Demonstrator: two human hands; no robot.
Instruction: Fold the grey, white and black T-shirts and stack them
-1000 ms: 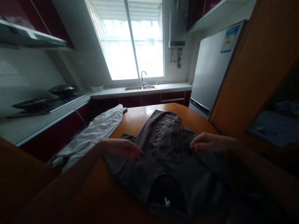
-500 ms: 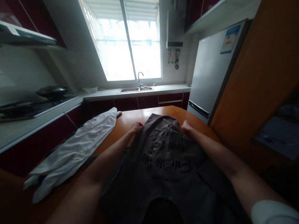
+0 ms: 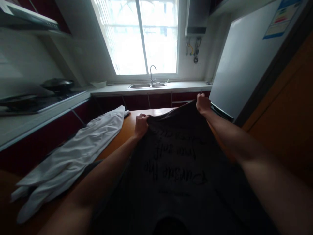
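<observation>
A dark grey T-shirt [image 3: 173, 173] with black lettering spreads before me, its neckline toward me and the print upside down. My left hand [image 3: 141, 125] is closed on the far left corner of its hem. At the far right corner, my right hand [image 3: 202, 103] grips the hem too and is held higher than the left. Between the two hands the hem is lifted and pulled taut, slanting up to the right. The shirt's near part is dark, and its sides are partly hidden by my forearms.
White garments [image 3: 80, 147] lie lengthwise on the left of the orange wooden table [image 3: 127, 130], with dark cloth under them. Beyond stand a counter with a sink [image 3: 146, 86], a stove with a wok [image 3: 58, 85] at left, and a fridge [image 3: 242, 62] at right.
Both hands have raised the far hem of the T-shirt off the table, the right hand higher than the left. The folds across the lettering have pulled out flatter. The camera view has shifted slightly.
</observation>
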